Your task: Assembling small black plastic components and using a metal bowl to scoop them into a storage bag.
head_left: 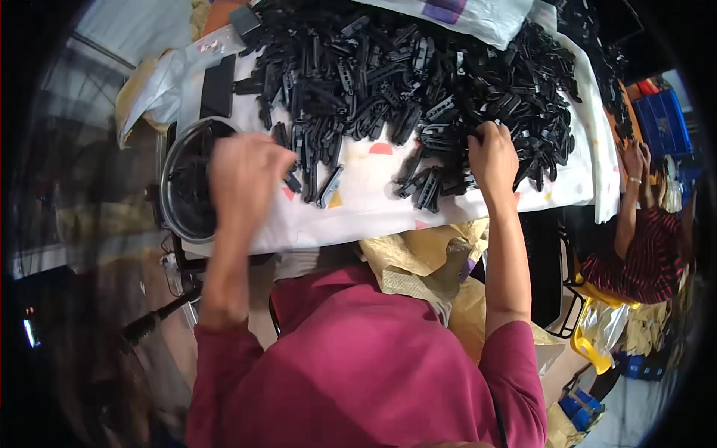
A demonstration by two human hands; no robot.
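A wide heap of small black plastic parts [351, 78], long and narrow with slots, covers the far side of the table. At the right, the curled fingers of my right hand [493, 157] are closed at the edge of another dense heap of black parts [541, 119]; what they grip is hidden. My left hand [243, 175], smeared by motion, is over the right rim of a round metal basin [166, 190] with dark contents. Just right of it lie a few loose black parts [328, 187] on the white cloth.
A patterned white cloth [358, 216] covers the table. A flat black box [218, 86] lies behind the basin. White sacking [478, 19] covers part of the far heap. Brown paper [418, 257] hangs below the front edge. At right, another person [635, 246] works near a blue crate [663, 123].
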